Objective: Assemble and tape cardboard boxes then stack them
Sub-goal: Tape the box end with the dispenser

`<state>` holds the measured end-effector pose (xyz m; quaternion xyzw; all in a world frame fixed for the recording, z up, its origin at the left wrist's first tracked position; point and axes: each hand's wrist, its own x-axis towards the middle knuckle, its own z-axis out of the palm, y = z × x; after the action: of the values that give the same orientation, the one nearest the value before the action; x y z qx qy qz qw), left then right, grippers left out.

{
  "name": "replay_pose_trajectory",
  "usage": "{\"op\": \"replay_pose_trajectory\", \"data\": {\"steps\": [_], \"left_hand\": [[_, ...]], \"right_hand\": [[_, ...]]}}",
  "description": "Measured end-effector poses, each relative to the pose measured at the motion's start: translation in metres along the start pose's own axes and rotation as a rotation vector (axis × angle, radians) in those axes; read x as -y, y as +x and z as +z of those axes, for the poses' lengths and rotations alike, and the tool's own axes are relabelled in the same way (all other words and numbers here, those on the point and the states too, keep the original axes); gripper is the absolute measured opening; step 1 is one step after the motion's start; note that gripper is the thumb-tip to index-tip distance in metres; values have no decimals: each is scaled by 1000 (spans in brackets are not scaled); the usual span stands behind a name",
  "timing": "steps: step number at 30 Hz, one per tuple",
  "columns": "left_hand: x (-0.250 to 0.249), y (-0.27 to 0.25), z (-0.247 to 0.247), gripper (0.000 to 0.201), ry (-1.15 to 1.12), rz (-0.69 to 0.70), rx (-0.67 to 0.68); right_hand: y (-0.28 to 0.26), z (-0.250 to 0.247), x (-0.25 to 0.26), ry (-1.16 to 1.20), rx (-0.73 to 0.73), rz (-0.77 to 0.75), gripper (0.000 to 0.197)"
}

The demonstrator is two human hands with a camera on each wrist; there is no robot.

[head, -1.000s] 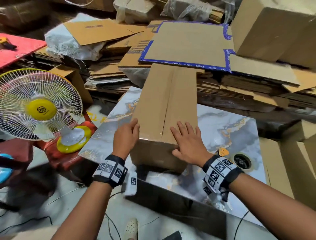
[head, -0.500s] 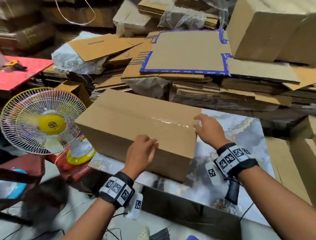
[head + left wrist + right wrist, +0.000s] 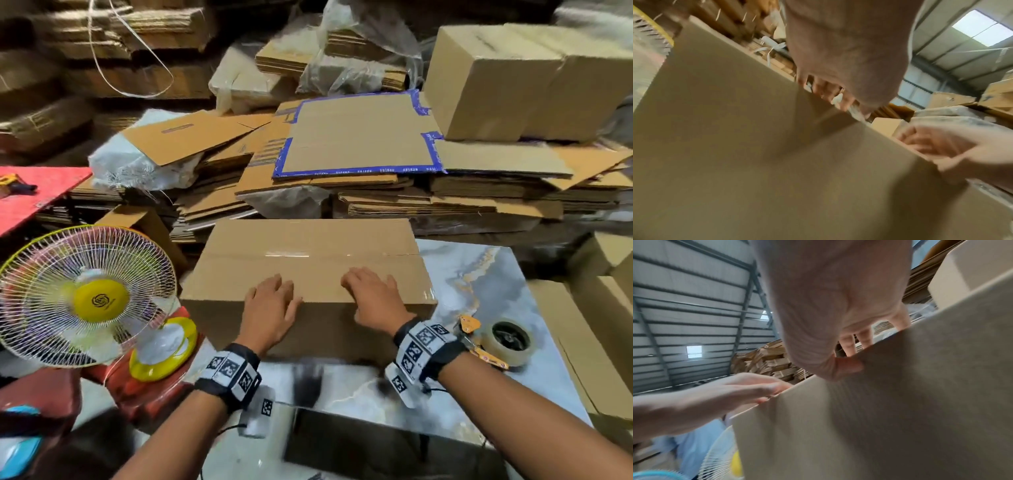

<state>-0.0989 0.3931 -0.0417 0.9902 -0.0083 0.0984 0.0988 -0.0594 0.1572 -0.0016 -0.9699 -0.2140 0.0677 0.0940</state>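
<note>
My left hand and right hand both lie flat, fingers straight, on the near top edge of the box, which sits at the centre of the frame on the tabletop. Neither hand holds anything; they only press down, thumbs at the front face.

The box's left end reaches toward the fan at the left of the frame. If I swing or slide the box that way, I judge the corner could knock the fan's cage and topple it. The tabletop looks glossy, so a push with flat palms could send the box skidding rather than turning.

A shiny strip of tape runs along the seam on top, but I cannot tell whether it covers the whole length or wraps the ends. If it is poorly stuck, the flaps could spring once other boxes are stacked on it.

The tape gun lies at lower right, just beside my right wrist; a careless sweep of the arm could shove it off the edge.
</note>
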Motion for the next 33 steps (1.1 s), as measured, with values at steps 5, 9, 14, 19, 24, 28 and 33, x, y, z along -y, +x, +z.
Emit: {"op": "replay_pose_trajectory", "data": {"steps": [5,9,14,19,24,28,33], "left_hand": [[72,27,-31,53,-96,-280,-177],[109,48,-40,52,-217,-504,53],[84,39,-41,59,-149,-424,102],[47,16,-26,54,-188,-49,101],[61,67,-38,39,-314,-156,-200],[80,114,-31,63,-472,-225,29],[79,119,-13,69,-306,-104,213]], "right_hand": [[12,-1,-5,-57,-52,122,51],[19,12,16,-82,-99,73,50],[35,4,0,-3,-178,225,50],[33,1,-25,122,-280,460,52],[20,10,-13,392,-308,556,48],[7,18,17,575,-227,549,64],[2,18,28,734,-197,549,82]]}}
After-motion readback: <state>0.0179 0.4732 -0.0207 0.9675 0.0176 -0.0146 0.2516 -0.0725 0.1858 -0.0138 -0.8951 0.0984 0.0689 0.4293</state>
